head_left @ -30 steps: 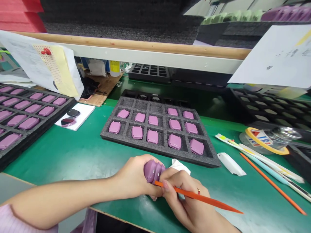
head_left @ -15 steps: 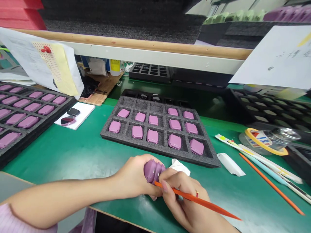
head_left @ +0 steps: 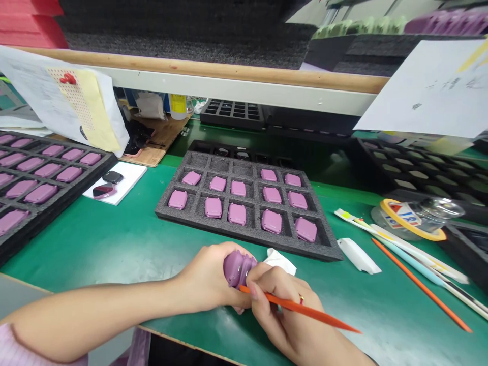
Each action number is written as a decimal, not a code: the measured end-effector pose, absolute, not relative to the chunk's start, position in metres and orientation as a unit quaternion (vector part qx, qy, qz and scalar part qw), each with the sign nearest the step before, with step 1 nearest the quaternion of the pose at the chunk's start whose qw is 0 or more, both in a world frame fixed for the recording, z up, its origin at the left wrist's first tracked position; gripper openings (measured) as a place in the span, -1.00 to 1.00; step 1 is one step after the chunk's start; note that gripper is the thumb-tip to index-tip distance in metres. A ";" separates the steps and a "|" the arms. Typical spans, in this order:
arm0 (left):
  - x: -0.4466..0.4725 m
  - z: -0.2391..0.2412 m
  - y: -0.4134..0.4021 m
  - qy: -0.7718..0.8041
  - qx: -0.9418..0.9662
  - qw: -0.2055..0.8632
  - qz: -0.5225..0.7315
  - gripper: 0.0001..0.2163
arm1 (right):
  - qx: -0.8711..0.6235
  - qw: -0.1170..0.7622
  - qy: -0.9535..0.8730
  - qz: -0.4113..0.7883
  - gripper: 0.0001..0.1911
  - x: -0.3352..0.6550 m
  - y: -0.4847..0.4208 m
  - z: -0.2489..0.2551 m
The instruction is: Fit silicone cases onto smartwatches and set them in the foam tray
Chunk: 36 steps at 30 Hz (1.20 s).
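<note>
My left hand (head_left: 208,277) is closed around a purple watch case (head_left: 233,268); what looks like a second purple piece sits against it, partly hidden by my fingers. In a pen-like grip, my right hand (head_left: 287,310) holds an orange pointed plastic stick (head_left: 316,315), its front end at the lower edge of the purple case. Whether the tip touches the case, I cannot tell. Just behind my right hand lies a crumpled white tissue (head_left: 280,260). Beyond both hands, a grey foam tray (head_left: 247,235) holds several purple watch cases (head_left: 237,213) in its compartments.
Another foam tray of purple cases (head_left: 41,193) stands at left, beside a white pad (head_left: 125,178) with two small dark pieces. At right are a white wrapped block (head_left: 358,255), brushes (head_left: 423,269), another orange stick (head_left: 423,284) and a glass jar (head_left: 400,223). A shelf edge (head_left: 229,84) crosses above.
The view has shifted slightly, so most things sit a little further left. Both hands keep their grips; the orange stick's rear end has swung slightly up and left.
</note>
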<state>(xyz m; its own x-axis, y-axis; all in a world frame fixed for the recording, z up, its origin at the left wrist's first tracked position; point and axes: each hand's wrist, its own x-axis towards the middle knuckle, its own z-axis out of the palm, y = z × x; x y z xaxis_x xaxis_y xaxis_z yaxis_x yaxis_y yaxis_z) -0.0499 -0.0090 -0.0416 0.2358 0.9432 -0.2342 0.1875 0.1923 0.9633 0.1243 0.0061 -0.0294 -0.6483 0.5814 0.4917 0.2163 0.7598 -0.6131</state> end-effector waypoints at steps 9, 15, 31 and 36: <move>-0.048 -0.040 -0.009 0.517 0.517 0.598 0.328 -0.58 | -0.230 0.352 -0.876 0.237 -0.78 0.123 0.007 -0.031; -0.048 -0.041 -0.013 0.505 0.445 0.667 0.319 -0.45 | -0.279 0.512 -0.733 0.351 -0.77 0.142 0.016 -0.022; -0.053 -0.040 -0.009 0.537 0.563 0.567 0.271 -0.54 | -0.748 0.106 -0.654 0.022 -0.66 0.304 0.071 -0.039; -0.050 -0.048 -0.010 0.544 0.563 0.549 0.291 -0.55 | -0.734 0.124 -0.666 -0.035 -0.78 0.316 0.093 -0.035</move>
<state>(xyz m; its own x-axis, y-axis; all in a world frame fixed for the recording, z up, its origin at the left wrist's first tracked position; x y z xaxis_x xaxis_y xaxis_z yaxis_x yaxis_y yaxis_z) -0.0495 -0.0099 -0.0476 0.2376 0.9329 -0.2705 0.2931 0.1966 0.9357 0.3162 0.0925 -0.0351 0.1093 0.9700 0.2173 0.9875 -0.0809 -0.1355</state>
